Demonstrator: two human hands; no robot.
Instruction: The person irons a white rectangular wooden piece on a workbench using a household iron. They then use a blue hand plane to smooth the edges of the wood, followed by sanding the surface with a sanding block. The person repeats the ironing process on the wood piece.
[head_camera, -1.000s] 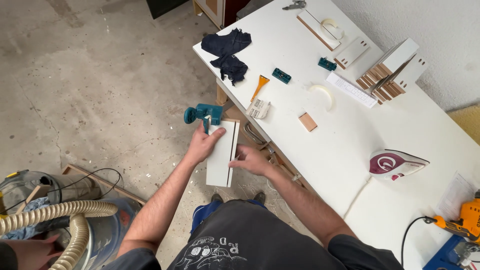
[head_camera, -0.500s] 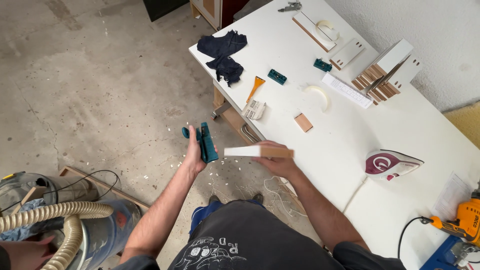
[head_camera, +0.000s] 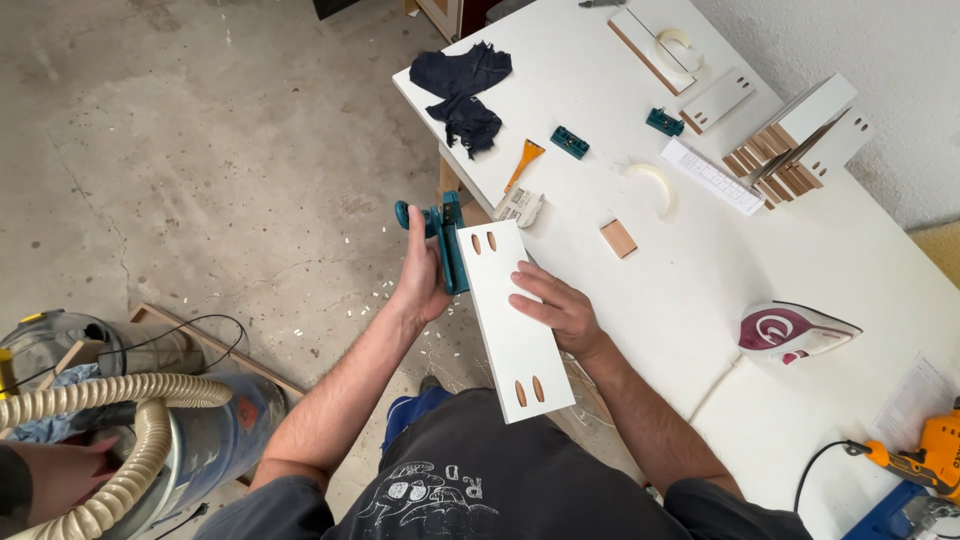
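Observation:
A white rectangular board with two oval slots near each end lies flat-side up in front of me, just off the white table's left edge. My left hand grips a teal tool pressed against the board's left edge near its far end. My right hand rests fingers spread on the board's face, holding it from the right.
On the table lie a dark cloth, an orange scraper, small teal pieces, a wooden block, a stack of white boards and a clothes iron. A vacuum with a ribbed hose stands lower left. An orange power tool sits lower right.
The board has turned from edge-on to flat, its slotted face now upward. My left hand has kept the teal tool at its left edge while my right hand has spread over the face.

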